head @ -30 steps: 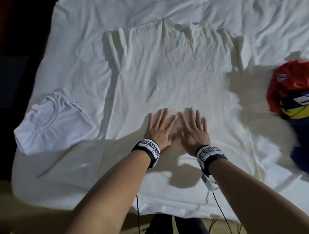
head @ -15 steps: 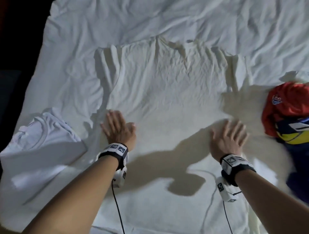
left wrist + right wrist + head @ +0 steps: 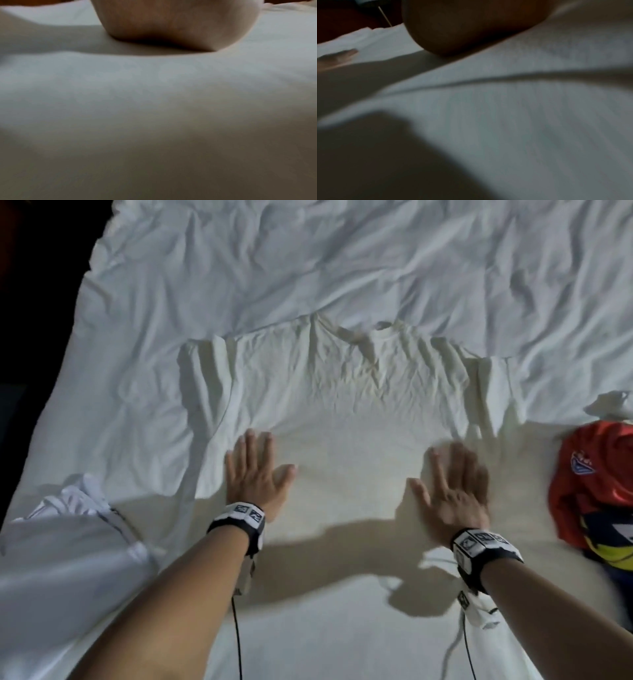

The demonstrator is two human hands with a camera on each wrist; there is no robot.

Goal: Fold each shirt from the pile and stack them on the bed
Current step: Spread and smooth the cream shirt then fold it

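Both hands, left hand (image 3: 255,474) and right hand (image 3: 452,491), lay spread flat on the unfolded white shirt (image 3: 342,392). One folded shirt (image 3: 68,542) sat left of them; the pile (image 3: 596,494) right remained.

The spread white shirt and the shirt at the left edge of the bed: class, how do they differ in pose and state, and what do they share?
1. The spread shirt lies open and flat, sleeves out; the left shirt is a compact folded bundle.
2. The left hand and right hand press flat on the spread shirt; nothing touches the left shirt.
3. The spread shirt sits mid-bed; the left shirt sits at its edge.

Both are white and lie on the bed.
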